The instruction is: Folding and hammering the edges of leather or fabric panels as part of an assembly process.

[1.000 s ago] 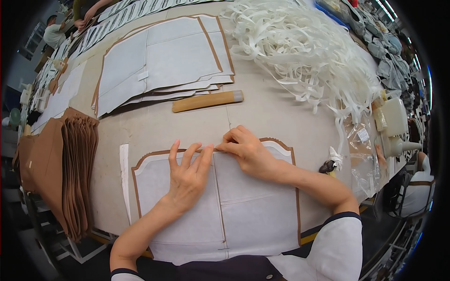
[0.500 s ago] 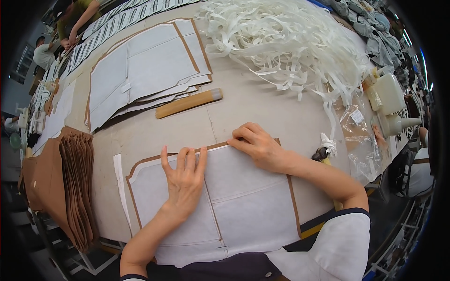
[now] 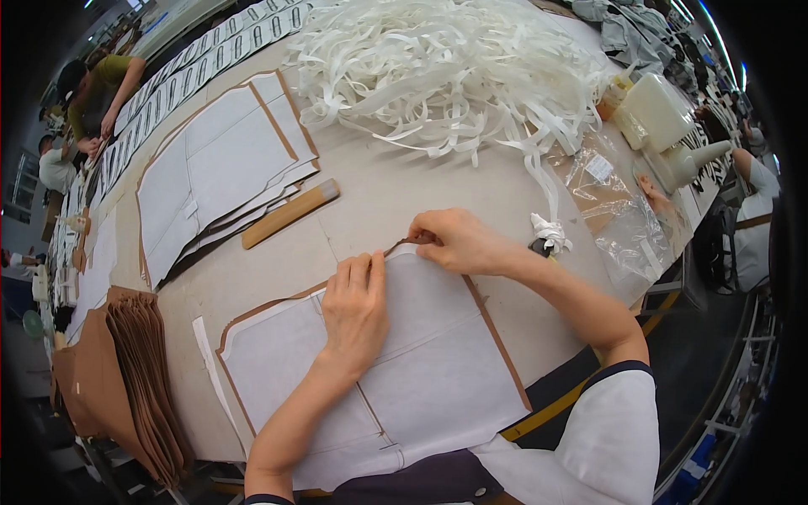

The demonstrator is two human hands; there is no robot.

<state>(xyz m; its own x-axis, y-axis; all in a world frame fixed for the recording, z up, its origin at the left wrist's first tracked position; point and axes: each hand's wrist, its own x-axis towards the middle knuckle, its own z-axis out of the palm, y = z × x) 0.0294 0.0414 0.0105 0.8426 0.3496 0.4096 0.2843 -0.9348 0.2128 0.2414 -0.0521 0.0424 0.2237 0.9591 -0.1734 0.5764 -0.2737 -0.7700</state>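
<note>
A fabric panel (image 3: 421,316), white on its upper face with a brown border, lies on the table before me and reaches down to my body. My left hand (image 3: 356,311) rests flat on it near the far edge, fingers stretched and side by side. My right hand (image 3: 454,240) is closed in a pinch at the far right corner, where the brown edge is raised between thumb and fingers. Part of that edge is hidden behind the fingertips.
Similar panels (image 3: 215,151) are stacked farther off, beside a wooden strip (image 3: 290,215). White tape (image 3: 454,76) is heaped at the back. Folded brown pieces (image 3: 126,370) hang over the left edge. Clear plastic bags (image 3: 619,215) and a whitish bottle (image 3: 686,164) lie right. A co-worker (image 3: 105,88) works far left.
My left hand has slid right along the far edge and drawn its fingers together. The right hand now lifts the corner's edge. The whole view has turned a little.
</note>
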